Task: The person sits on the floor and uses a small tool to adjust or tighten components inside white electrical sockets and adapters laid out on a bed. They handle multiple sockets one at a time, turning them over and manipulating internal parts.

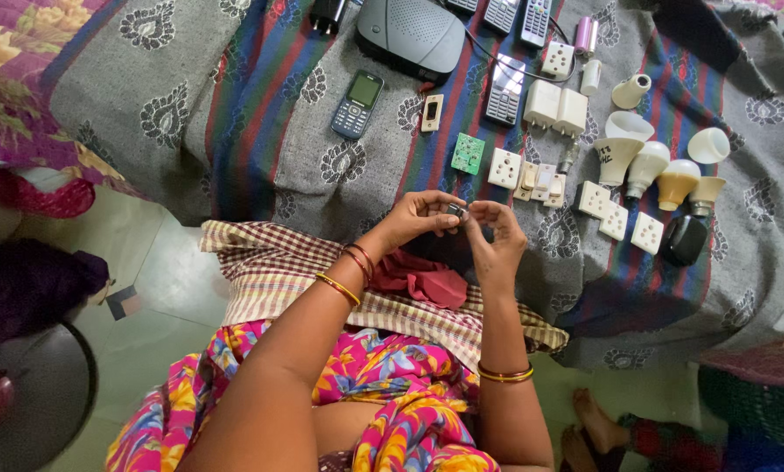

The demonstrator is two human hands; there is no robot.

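Note:
Both my hands meet over the front edge of a cloth-covered bed. My left hand and my right hand pinch a small dark-and-silver part between their fingertips. What the part is I cannot tell. Bangles ring both wrists. Just beyond my hands lie a small green circuit board and a white wall socket.
On the patterned grey and striped cloth lie a blue keypad phone, other phones, a dark router, white sockets and switches, several bulbs. A checked cloth covers my lap. A dark round object stands at left.

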